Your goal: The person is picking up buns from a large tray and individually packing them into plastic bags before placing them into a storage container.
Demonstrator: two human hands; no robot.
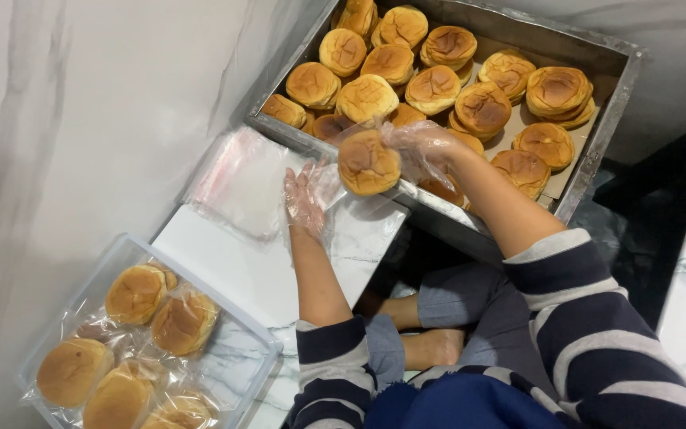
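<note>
One bun (pixel 368 163) sits pinched in the gloved right hand (pixel 422 147) fingers just beside the open, empty left hand (pixel 305 199) over the plastic bags (pixel 240 179); I'd guess slick gloves could drop it.

A white marbled floor (pixel 81 119) carries a metal tray (pixel 609 103) filled with buns, a stack of clear plastic bags (pixel 240 179) just beside it, and a clear plastic container (pixel 260 349) of bagged buns nearby.
</note>
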